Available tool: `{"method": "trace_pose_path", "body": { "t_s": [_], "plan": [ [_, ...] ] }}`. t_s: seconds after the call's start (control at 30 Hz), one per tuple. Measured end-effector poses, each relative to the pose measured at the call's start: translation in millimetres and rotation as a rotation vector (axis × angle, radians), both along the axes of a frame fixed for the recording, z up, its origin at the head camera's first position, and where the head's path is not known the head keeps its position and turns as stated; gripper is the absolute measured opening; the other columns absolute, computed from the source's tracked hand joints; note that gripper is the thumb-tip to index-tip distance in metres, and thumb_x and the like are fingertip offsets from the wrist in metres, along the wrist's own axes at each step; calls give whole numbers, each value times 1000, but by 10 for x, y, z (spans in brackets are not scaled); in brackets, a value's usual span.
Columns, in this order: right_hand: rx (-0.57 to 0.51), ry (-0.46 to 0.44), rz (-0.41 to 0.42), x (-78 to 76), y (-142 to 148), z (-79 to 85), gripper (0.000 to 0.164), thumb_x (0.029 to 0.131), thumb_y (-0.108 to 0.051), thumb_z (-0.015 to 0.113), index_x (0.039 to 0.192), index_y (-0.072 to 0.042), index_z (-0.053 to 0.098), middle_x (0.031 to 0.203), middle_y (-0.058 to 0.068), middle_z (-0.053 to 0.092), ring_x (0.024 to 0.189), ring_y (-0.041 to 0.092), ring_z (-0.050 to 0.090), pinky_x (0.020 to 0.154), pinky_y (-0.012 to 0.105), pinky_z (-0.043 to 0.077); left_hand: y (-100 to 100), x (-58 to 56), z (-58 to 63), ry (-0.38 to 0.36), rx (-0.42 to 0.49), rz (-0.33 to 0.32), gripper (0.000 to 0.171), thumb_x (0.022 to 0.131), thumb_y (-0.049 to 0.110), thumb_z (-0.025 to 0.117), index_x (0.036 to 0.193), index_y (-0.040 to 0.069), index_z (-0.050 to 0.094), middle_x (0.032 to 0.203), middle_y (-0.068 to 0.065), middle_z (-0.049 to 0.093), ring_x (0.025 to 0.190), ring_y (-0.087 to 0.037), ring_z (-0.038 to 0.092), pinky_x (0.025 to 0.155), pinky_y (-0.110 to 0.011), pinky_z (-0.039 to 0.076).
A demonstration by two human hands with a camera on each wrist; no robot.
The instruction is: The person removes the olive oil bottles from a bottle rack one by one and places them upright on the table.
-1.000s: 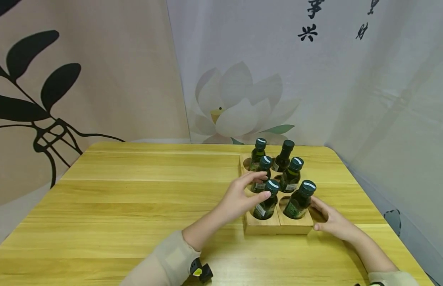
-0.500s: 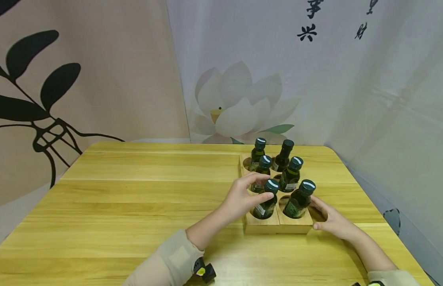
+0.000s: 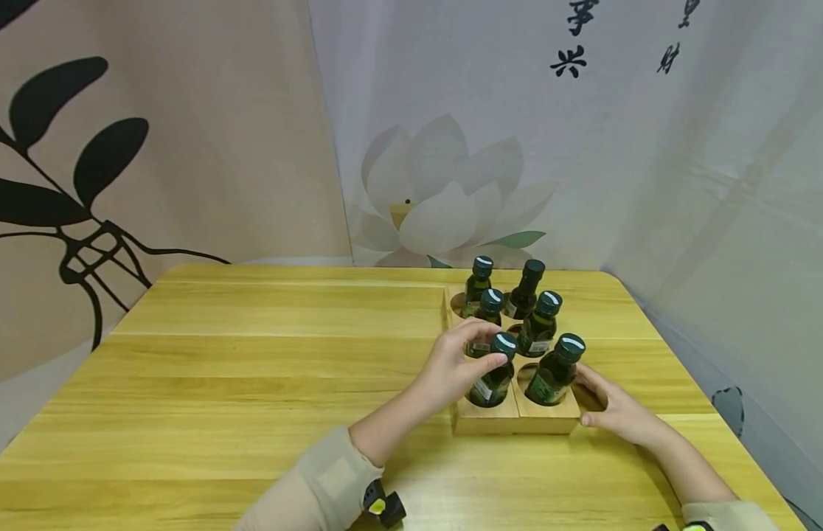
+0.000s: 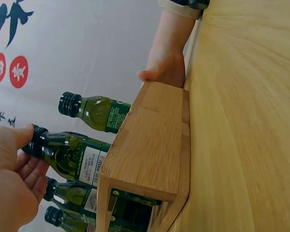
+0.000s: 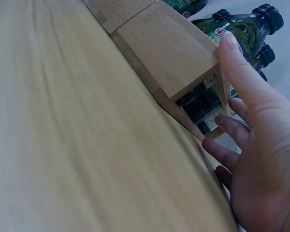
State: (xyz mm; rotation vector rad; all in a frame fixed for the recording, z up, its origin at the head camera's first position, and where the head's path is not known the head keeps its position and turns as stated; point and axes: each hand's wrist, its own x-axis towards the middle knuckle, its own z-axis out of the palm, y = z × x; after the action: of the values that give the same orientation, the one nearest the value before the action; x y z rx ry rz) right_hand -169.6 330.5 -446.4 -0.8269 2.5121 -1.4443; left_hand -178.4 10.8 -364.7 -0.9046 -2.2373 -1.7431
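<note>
pale wooden tabletop (image 3: pixel 252 398) carries rack (image 3: pixel 551 425). my left grip (image 3: pixel 445 365) pinches near-left bottle (image 3: pixel 494 380), seated in rack, by cap (image 3: pixel 504 341) — part standing clear; right grip (image 3: pixel 613 409), relaxed, beside rack — probably to steady it.

A yellowish wood-grain table (image 3: pixel 252 369) with a round-holed wooden rack (image 3: pixel 491 426) flat on its right half

The honey-yellow wooden surface (image 3: pixel 219 369) shows brownish grain streaks. Toward its right edge, a light-tan, fine-grained wooden rack (image 3: pixel 483 426) carries dark-green glass bottles (image 3: pixel 549 377) with green-and-white labels (image 4: pixel 90 166). Beyond its far edge, pale grey cloth (image 3: pixel 650 184) bears a white lotus (image 3: pixel 451 210) and black characters (image 3: pixel 569 62); beige cloth (image 3: pixel 239 147), black leaves (image 3: pixel 113 158).
</note>
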Motion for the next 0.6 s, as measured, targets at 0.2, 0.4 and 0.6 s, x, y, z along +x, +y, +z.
{"method": "trace_pose_path", "body": {
  "t_s": [0.2,0.4,0.6],
  "plan": [
    [-13,6,12,-3,2,-3,93,90,-38,67,145,16,14,137,43,31,122,-13,30,97,8,24,10,13,14,3,3,12,30,84,5,73,113,0,65,104,-3,61,93,-17,56,82,-43,50],
    [-8,0,3,9,-5,13,94,91,-40,66,145,16,14,138,43,30,121,-14,28,96,8,24,-11,22,76,27,25,25,29,85,5,73,112,0,64,106,-2,62,95,-15,56,81,-30,49],
    [13,-13,-7,14,-13,21,95,91,-41,65,145,17,13,138,43,28,120,-15,27,96,7,23,-67,53,203,35,44,29,29,86,9,72,113,4,65,107,0,62,97,-24,57,79,-30,48]
  ]
}}
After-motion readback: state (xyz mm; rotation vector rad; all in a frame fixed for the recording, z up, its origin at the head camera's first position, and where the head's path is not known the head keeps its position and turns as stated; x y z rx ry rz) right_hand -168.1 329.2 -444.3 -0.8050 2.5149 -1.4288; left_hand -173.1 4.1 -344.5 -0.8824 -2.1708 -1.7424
